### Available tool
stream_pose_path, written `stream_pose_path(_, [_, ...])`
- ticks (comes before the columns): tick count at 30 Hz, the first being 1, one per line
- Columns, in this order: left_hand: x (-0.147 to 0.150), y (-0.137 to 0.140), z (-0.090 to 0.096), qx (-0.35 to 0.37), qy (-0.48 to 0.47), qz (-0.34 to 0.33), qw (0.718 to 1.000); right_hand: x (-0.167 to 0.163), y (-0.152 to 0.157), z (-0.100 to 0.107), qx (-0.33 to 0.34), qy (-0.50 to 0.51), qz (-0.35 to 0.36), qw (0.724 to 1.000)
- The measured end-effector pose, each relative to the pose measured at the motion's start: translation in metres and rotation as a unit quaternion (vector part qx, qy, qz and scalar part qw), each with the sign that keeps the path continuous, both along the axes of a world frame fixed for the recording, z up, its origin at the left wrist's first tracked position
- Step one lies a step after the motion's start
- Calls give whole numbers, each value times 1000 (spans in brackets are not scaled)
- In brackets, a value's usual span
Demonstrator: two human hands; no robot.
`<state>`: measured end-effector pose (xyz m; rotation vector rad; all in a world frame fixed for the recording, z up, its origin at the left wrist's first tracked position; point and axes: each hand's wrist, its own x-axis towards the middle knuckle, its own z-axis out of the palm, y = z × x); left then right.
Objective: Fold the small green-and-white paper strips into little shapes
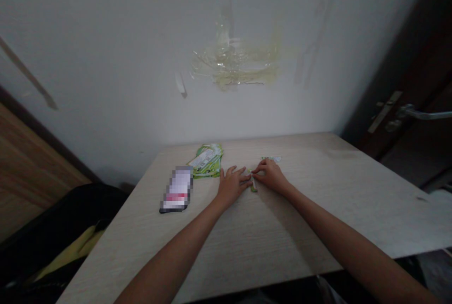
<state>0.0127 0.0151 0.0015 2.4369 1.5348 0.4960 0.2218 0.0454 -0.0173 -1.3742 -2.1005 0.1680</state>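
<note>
A small folded green-and-white strip of printed paper or packaging (254, 188) lies on the pale wooden table between my two hands. My left hand (231, 186) rests flat with its fingers spread, the fingertips and thumb touching the strip's left side. From the right, my right hand (271, 177) pinches the strip's upper part between thumb and fingers. Just behind the right hand lies another printed green-and-white piece (276, 158), partly hidden by it. To the left of my left hand sits a loose pile of flat green-and-white packets (208, 161).
A blurred-out, phone-like object (177, 190) lies on the left of the table (226, 252). Behind the table rises a white wall (141, 83) with old clear tape. A dark door with a metal handle (423, 115) stands at right. A dark bag-like thing with yellow cloth (74, 250) is at left.
</note>
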Motion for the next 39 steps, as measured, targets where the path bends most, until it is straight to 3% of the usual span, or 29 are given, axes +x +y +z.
stream_pose_path(15, [-1,-2,1,7,12,0,1000,10,-4,-2,10,-6,65,998])
stream_pose_path(39, [-1,0,-2,18,7,4,1000,17,-14,5,-68,-17,110,992])
